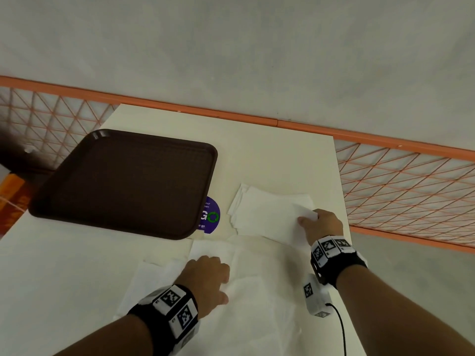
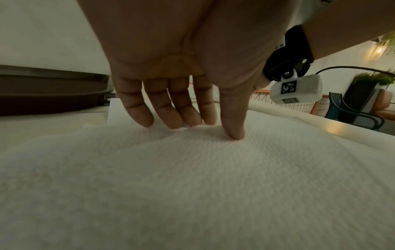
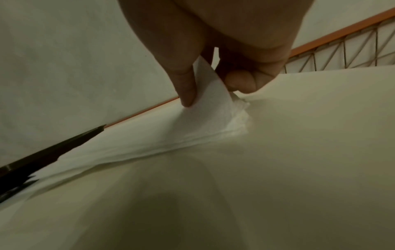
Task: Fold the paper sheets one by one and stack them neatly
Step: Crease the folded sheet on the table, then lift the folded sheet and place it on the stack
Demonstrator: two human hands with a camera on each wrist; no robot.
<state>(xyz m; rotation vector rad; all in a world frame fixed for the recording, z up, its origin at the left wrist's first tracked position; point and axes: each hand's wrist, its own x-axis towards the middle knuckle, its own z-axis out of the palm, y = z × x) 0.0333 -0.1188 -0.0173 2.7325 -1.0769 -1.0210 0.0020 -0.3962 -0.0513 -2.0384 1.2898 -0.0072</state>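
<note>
A stack of folded white paper sheets (image 1: pixel 267 214) lies on the table's right side. My right hand (image 1: pixel 322 223) pinches the near right corner of the top folded sheet (image 3: pixel 213 108) between thumb and fingers, lifting that corner slightly above the stack. Unfolded white sheets (image 1: pixel 246 291) spread over the near part of the table. My left hand (image 1: pixel 208 276) rests on them with straight fingers (image 2: pixel 181 115), fingertips and thumb pressing into the textured paper (image 2: pixel 192 177).
A dark brown tray (image 1: pixel 123 181) sits at the table's left, partly covering a purple round sticker (image 1: pixel 212 217). An orange railing with mesh (image 1: pixel 401 181) runs behind and to the right of the cream table (image 1: pixel 270 155). The table's right edge lies close to my right hand.
</note>
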